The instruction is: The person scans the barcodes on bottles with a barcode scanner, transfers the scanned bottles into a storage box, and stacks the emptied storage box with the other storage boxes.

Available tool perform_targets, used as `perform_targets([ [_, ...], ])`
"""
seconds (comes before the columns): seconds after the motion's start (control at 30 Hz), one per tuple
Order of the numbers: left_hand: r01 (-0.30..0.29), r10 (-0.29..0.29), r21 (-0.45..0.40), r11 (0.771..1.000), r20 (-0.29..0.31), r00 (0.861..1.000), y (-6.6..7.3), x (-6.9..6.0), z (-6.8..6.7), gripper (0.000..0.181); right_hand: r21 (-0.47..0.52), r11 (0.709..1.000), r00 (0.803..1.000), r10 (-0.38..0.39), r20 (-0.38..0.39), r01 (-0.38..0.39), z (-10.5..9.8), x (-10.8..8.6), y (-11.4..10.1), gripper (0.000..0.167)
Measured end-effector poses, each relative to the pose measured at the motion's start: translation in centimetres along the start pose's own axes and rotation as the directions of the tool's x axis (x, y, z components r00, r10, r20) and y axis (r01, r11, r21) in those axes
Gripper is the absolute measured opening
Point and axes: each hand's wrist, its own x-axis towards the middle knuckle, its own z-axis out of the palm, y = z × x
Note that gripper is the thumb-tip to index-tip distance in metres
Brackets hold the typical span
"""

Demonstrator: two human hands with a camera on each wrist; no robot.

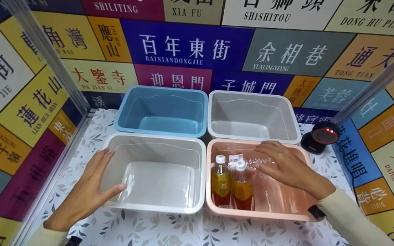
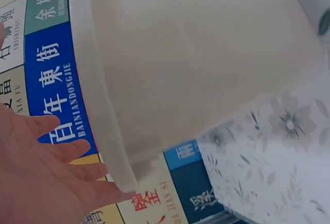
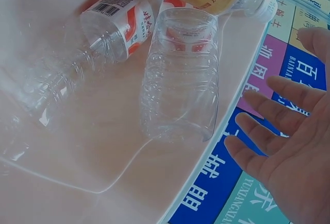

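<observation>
My left hand (image 1: 87, 188) is spread beside the left rim of the front light-grey bin (image 1: 202, 177), holding nothing. In the left wrist view its fingers lie near that bin's rim (image 2: 98, 95); I cannot tell if they touch it. Over the back right of the pink bin (image 1: 268, 215), my right hand (image 1: 286, 167) hovers with loose fingers and nothing in them. Two white-capped bottles (image 1: 221, 181) of amber drink stand at that bin's left side. Behind them lie clear plastic bottles (image 1: 257, 162); the right wrist view shows an apparently drained bottle (image 3: 180, 80) with a red-and-white label.
A blue bin (image 1: 162, 133) and another grey bin (image 1: 255, 138) stand behind the front pair. At the right is a black device (image 1: 320, 136) with red lights. Clear posts (image 1: 51, 58) flank the leaf-patterned tabletop (image 1: 142, 227), and sign-printed walls (image 1: 186, 44) enclose it.
</observation>
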Motion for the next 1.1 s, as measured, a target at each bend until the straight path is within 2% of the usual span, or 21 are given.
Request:
perform_targets([
  [0.07,0.012,-0.012,0.006,1.0,0.008,1.0,-0.3,-0.3,0.0,0.103,0.002,1.0,1.0,-0.02,0.006,0.02,0.1,0.2,0.0,0.051],
  [0.27,0.097,-0.096,-0.005,0.995,0.06,0.994,-0.8,-0.8,0.0,0.111,0.01,0.999,0.999,-0.036,0.033,0.036,0.4,0.8,0.1,0.05],
  [0.5,0.121,-0.122,0.023,0.992,0.069,0.99,-1.8,-1.7,-0.2,0.121,0.037,0.998,0.996,-0.049,0.075,0.046,0.8,1.3,0.0,0.046],
  [0.63,0.168,-0.172,0.045,0.985,0.094,0.981,-2.4,-2.4,-0.5,0.127,0.059,0.995,0.993,-0.081,0.086,0.076,1.3,1.7,-0.1,0.047],
  [0.8,0.217,-0.222,0.053,0.975,0.127,0.967,-2.9,-2.9,-0.4,0.132,0.074,0.995,0.993,-0.07,0.091,0.064,1.5,1.9,-0.4,0.049],
  [0.97,0.198,-0.2,0.033,0.98,0.106,0.974,-3.3,-3.1,0.0,0.133,0.081,0.995,0.993,-0.058,0.106,0.05,1.5,1.7,-0.5,0.049],
  [1.1,0.165,-0.163,-0.02,0.986,0.089,0.983,-3.6,-3.1,0.3,0.135,0.101,0.994,0.991,-0.046,0.123,0.033,1.6,1.5,-0.4,0.051],
])
